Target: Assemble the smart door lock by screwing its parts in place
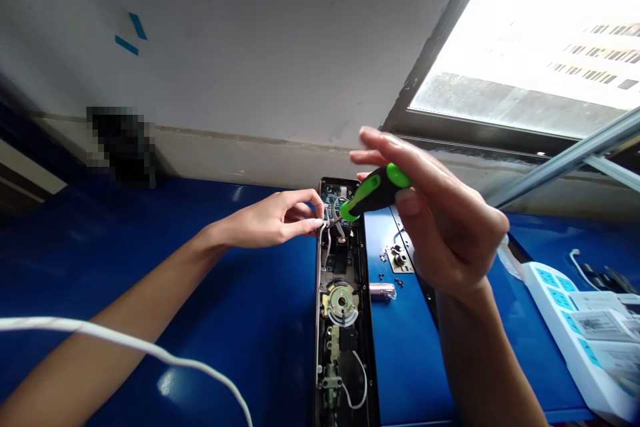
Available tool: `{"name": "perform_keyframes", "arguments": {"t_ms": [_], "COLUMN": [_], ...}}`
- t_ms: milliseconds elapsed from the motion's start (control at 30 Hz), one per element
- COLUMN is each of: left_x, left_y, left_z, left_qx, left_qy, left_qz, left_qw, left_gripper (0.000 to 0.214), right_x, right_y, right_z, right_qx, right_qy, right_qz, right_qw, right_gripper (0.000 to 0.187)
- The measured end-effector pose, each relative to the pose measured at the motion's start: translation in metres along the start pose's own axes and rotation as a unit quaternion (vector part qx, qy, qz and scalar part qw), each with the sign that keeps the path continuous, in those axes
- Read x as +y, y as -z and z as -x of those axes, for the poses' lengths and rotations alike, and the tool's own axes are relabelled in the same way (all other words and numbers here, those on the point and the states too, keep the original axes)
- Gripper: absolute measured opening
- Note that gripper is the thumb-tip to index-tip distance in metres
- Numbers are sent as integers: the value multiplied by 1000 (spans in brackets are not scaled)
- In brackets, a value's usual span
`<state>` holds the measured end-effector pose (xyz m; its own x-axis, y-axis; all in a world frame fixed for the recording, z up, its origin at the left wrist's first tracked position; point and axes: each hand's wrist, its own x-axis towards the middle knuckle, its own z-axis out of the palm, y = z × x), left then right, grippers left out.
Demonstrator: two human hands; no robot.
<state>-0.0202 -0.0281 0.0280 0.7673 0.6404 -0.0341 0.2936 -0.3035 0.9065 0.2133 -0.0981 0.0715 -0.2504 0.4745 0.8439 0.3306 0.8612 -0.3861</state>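
Note:
My right hand [440, 220] grips a green-and-black screwdriver [375, 193], its thin shaft reaching down to the circuit board [333, 199] at the top of an open electronic door lock [345, 293]. My left hand [280, 219] pinches thin wires [326, 233] just beside that board. The lock lies lengthwise on the blue table, with its round latch mechanism [341, 303] exposed in the middle. A small metal plate [397, 259], several tiny black screws [390, 277] and a shiny cylinder [383, 291] lie to its right.
A white power strip [565, 307] with blue sockets and papers on it lies at the right. A white cable [115, 340] crosses the lower left foreground. A metal rail [565, 163] runs across the right, below a bright window [525, 33].

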Motion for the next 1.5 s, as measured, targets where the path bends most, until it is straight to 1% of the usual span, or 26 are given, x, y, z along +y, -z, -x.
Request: {"name": "perform_keyframes", "arguments": {"t_ms": [67, 133, 200, 233, 300, 367, 400, 433, 500, 567, 600, 667, 733, 800, 867, 967, 1000, 1033, 1067, 1133, 1200, 1300, 1433, 1500], "left_x": [-1, -2, -2, -2, -2, -2, -2, -2, -1, 0, 1, 2, 1, 0, -1, -2, -3, -4, -5, -7, -9, -12, -13, -13], "left_y": [0, -1, -1, -2, -2, -3, -3, -3, -3, -4, -5, -7, -9, -12, -14, -17, -17, -18, -18, -18, -19, -19, -20, -21], "left_z": [0, 0, 0, 0, 0, -1, -1, -1, -2, -2, -2, -3, -4, -6, -8, -10, -11, -11, -11, -12, -12, -13, -14, -14], "left_qx": [8, 20, 29, 31, 33, 35, 37, 39, 41, 45, 48, 58, 72, 91, 109, 118, 120, 123, 127, 139, 145, 144, 142, 143], "left_qy": [-3, -3, -2, 0, 2, 2, 2, 0, -2, 1, 4, 11, 13, 15, 17, 25, 26, 26, 25, 19, 5, -12, -2, 0], "left_qz": [-5, -11, -9, -5, 4, 5, 1, -3, -7, -7, -7, -6, 0, 7, 20, 48, 55, 58, 56, 40, 21, 13, 15, 15], "left_qw": [1000, 1000, 1000, 999, 999, 999, 999, 999, 999, 999, 999, 998, 997, 996, 994, 992, 991, 990, 990, 989, 989, 989, 990, 990], "left_gripper": [17, 16, 15, 15, 15, 15, 15, 15, 14, 13, 13, 14, 16, 17, 19, 24, 25, 26, 26, 25, 25, 26, 26, 25], "right_x": [2, 4, 4, 4, 1, 0, 0, 1, 4, 6, 6, 4, 2, 2, 5, 11, 12, 13, 13, 10, 7, 2, 1, 2], "right_y": [0, 1, 2, 2, 3, 3, 2, 2, 1, 1, 0, 0, 1, 0, -1, -2, -2, -1, -1, 1, 2, 2, -2, -3], "right_z": [1, 2, 2, 2, 1, 0, 0, 0, 1, 2, 2, 1, 0, 0, 0, 1, 1, 1, 0, 0, 0, -2, -3, -2], "right_qx": [5, 47, 76, 74, 39, -5, -16, -15, 19, 56, 63, 44, 7, -10, 3, 61, 70, 67, 50, -11, -49, -40, -40, -26], "right_qy": [17, 30, 21, 13, -6, -16, -13, -7, 3, 1, -4, -15, -23, -17, -3, 4, 0, -6, -13, -25, -25, 3, 40, 43], "right_qz": [-15, 5, 40, 49, 41, 0, -21, -35, -31, -6, 4, 0, -31, -62, -64, -22, -12, -12, -24, -70, -101, -79, -47, -39], "right_qw": [1000, 998, 996, 996, 998, 1000, 1000, 999, 999, 998, 998, 999, 999, 998, 998, 998, 997, 998, 998, 997, 993, 996, 997, 998], "right_gripper": [47, 47, 43, 39, 35, 42, 46, 48, 49, 46, 42, 39, 46, 53, 55, 55, 56, 56, 55, 55, 58, 58, 55, 55]}}
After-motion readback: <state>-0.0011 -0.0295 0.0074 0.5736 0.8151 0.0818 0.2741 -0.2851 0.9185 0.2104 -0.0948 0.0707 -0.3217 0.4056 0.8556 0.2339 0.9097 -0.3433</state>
